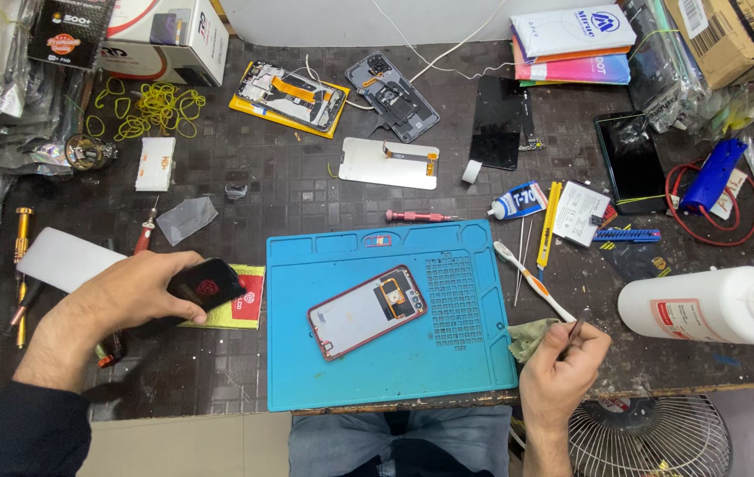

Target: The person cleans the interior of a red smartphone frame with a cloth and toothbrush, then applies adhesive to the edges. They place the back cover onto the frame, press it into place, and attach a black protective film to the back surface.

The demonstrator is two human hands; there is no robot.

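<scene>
The left hand [143,287] gripped a small glossy black case [207,283] near the workbench's [306,190] left edge, lifted just above a yellow-and-red packet [245,311], probably to keep it off the clutter. The right hand [561,367] pinched thin metal tweezers [575,332] at the front edge, tip upward, beside a crumpled green cloth [529,338]. Between them, a red-framed phone [367,310] lay flat, its orange flex cable exposed, in the middle of a ribbed blue rubber mat [412,375], likely for a soft, non-slip bed
</scene>
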